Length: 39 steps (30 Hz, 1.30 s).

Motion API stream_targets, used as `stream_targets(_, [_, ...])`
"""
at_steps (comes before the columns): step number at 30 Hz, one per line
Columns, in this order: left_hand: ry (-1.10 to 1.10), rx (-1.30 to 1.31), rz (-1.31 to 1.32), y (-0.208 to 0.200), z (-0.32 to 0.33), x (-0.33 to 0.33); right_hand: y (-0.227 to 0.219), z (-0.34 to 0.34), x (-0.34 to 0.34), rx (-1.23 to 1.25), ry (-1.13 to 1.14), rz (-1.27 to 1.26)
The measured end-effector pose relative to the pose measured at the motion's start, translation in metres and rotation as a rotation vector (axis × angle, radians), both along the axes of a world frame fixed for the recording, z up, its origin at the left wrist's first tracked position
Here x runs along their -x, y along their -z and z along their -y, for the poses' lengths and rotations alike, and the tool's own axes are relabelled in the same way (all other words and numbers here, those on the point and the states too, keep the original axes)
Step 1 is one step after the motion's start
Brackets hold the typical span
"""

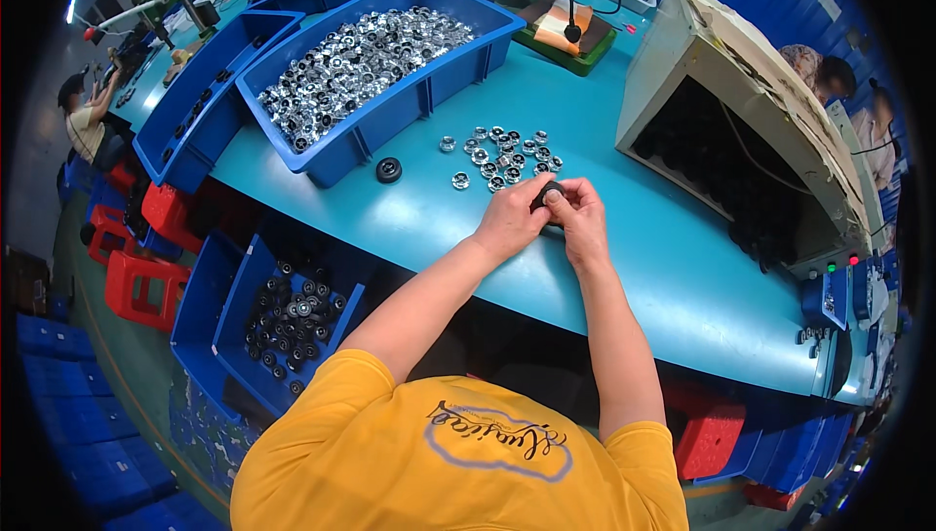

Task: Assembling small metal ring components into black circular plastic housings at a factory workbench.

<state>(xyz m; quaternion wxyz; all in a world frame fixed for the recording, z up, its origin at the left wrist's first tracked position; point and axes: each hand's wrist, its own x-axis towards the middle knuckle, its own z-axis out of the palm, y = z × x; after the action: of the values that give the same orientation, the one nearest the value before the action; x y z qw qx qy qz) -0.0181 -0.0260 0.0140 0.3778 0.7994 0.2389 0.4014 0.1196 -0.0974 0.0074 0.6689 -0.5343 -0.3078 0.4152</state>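
Observation:
Between my two hands, just above the teal table, is a small black toy-like wheel (548, 192), partly covered by fingers. My left hand (512, 219) is closed round its left side. On the other side my right hand (582, 219) grips it, the thumb pressed on its face. Right beyond the hands lies a loose group of silver wheel hubs (506, 156) with dark centres. One black wheel (389, 170) rests apart on the table, to the left of the hubs.
A blue bin (429, 97) heaped with silver hubs stands back left, beside a narrower blue bin (180, 156). Below the table edge, another blue bin (234, 326) holds black wheels. A beige open-fronted box (648, 63) with dark contents stands right. Red stools (146, 282) are at left; other people sit farther off.

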Motion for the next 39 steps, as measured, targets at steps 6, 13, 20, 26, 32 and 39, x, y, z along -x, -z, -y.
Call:
stream_targets(6, [-0.098,-0.077,-0.011,0.0,0.005,0.0,0.004,-0.007,0.012,-0.022,0.129,0.09])
stream_targets(13, [-0.055,0.055,0.033,-0.009,0.002,0.0,-0.008,-0.006,0.006,0.046,-0.019,-0.164])
stream_targets(20, [0.089,0.145,0.063,-0.013,0.003,0.003,-0.013,0.007,-0.001,0.01,-0.132,-0.178])
stream_targets(26, [0.083,0.11,-0.047,-0.004,0.0,0.004,-0.004,0.006,-0.002,0.024,-0.072,-0.138])
stream_targets(32, [0.039,0.052,-0.08,-0.002,0.0,0.002,0.001,0.003,0.011,0.032,0.067,-0.039])
stream_targets(39, [0.051,0.104,-0.054,-0.007,0.0,0.002,-0.012,0.007,0.009,-0.002,-0.005,-0.141])
